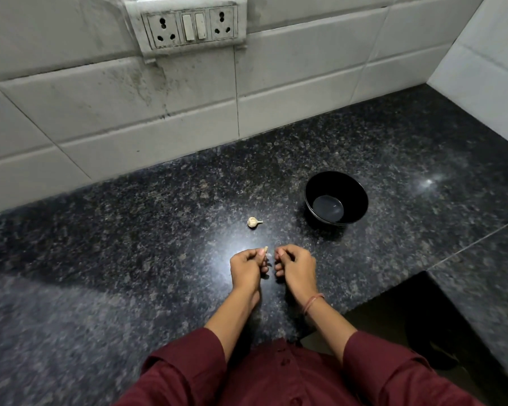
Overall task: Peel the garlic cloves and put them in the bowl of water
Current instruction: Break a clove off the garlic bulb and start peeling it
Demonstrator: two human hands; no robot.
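My left hand (247, 266) pinches a small garlic clove (265, 249) between thumb and fingers, its pale tip sticking up. My right hand (295, 263) sits just to the right with its fingers curled, a bit of pale skin (269, 255) showing at its thumb tip; whether it holds this I cannot tell. A small garlic bulb (254, 222) lies on the dark granite counter (159, 230) beyond my hands. The black bowl (336, 197) with a little water stands to the right of the bulb. A pale scrap of peel (266, 276) lies under my left hand.
A white tiled wall (129, 112) with a socket and switch panel (189, 24) runs behind the counter. The counter's front edge steps down to a dark gap (408, 317) at the lower right. My maroon sleeves fill the bottom of the view.
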